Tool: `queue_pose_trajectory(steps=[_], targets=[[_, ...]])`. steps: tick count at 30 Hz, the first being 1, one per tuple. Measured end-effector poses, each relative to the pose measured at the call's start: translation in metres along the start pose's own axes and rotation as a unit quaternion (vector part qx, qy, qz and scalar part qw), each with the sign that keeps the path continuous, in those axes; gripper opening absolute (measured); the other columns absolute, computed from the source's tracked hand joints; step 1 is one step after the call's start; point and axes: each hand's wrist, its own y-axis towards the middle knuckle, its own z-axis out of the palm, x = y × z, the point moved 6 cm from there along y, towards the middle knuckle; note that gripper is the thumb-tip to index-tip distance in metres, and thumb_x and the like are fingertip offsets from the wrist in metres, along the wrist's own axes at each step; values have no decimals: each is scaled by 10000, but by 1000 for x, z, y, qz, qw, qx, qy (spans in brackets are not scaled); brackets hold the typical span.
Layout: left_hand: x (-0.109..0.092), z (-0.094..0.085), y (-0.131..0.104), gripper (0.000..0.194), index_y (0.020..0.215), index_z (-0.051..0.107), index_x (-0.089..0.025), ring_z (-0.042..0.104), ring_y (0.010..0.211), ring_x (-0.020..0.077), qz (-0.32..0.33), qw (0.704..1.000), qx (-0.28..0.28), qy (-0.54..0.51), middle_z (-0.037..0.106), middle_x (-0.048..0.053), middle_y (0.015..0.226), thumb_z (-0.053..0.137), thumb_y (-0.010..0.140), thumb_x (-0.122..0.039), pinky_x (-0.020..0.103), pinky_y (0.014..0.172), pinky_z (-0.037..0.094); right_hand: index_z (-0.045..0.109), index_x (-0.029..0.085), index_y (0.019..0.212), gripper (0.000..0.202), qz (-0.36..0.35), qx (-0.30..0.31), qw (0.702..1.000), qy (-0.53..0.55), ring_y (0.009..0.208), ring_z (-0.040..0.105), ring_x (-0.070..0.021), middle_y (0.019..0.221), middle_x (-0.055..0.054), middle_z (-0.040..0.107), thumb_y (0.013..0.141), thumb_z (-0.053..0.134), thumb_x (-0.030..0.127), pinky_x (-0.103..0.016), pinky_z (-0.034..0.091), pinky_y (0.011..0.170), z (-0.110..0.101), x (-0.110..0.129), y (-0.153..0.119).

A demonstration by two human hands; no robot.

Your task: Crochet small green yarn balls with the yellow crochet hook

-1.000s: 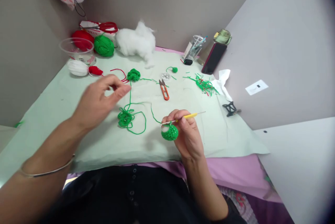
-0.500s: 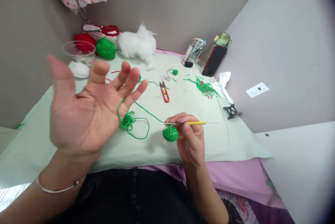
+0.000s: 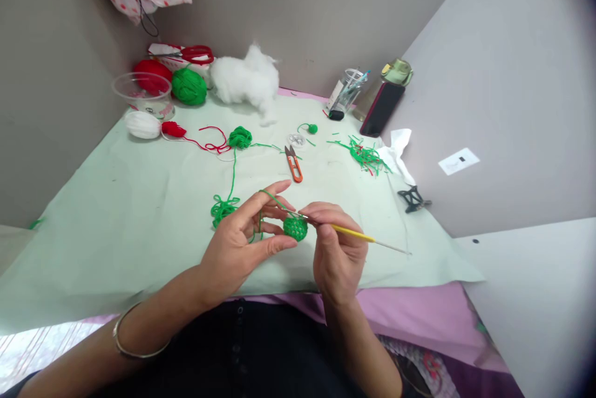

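A small green crochet ball point(image 3: 295, 228) hangs at the tip of a yellow-handled crochet hook point(image 3: 352, 233). My right hand point(image 3: 339, 255) pinches the hook, whose far end points down to the right. My left hand point(image 3: 242, 243) has its thumb against the lower side of the ball and its other fingers behind it. Green working yarn runs over the raised left index finger to the hook. Behind the left hand lies a loose green yarn tangle point(image 3: 223, 210), joined by a strand to a small green yarn bundle point(image 3: 240, 137).
Orange thread snips point(image 3: 293, 165) lie mid-table. Yarn scraps point(image 3: 367, 157) and a tissue point(image 3: 397, 153) are at right, near a phone point(image 3: 382, 109). White stuffing point(image 3: 244, 78), a green yarn ball point(image 3: 189, 87) and a plastic tub point(image 3: 144, 100) stand at the back.
My left hand, open and raised at the left before, has come down and right to take hold of the crochet ball. The hook has tilted, its right end now lower.
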Motion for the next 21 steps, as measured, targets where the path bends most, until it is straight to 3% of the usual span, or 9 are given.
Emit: queue_pose_trajectory(steps=[7,12,17,21], targets=[[6,6,-4,749,1478,585,-343,695,1080,208,6,999,-36,-25,681,17,1084,880,798,-233,361,1016,585,813,359,975,143,-13,-15,999,-35,910,708,-237,912,-31,787,965,688,290,-419,562,812,3,2,-4],[12,11,-8,676,1408,638,-312,692,1038,203,-5,998,-62,-22,667,13,1034,888,781,-267,358,1020,576,809,369,985,168,-36,-76,994,-73,931,709,-242,928,-26,789,971,673,272,-444,561,857,7,1,-16],[22,18,-12,614,1373,644,-296,664,1058,178,-18,998,-54,-41,667,-2,1007,866,804,-237,335,1105,497,810,385,1013,219,-65,-143,984,-86,931,717,-226,949,-19,786,970,669,222,-426,565,849,10,-4,-29],[19,12,-10,691,1434,597,-287,663,1120,201,-40,997,-51,-39,652,10,1029,870,800,-250,347,1109,490,813,358,974,159,-36,-118,989,-83,938,711,-236,927,-30,776,955,690,258,-432,564,862,12,-6,-22]])
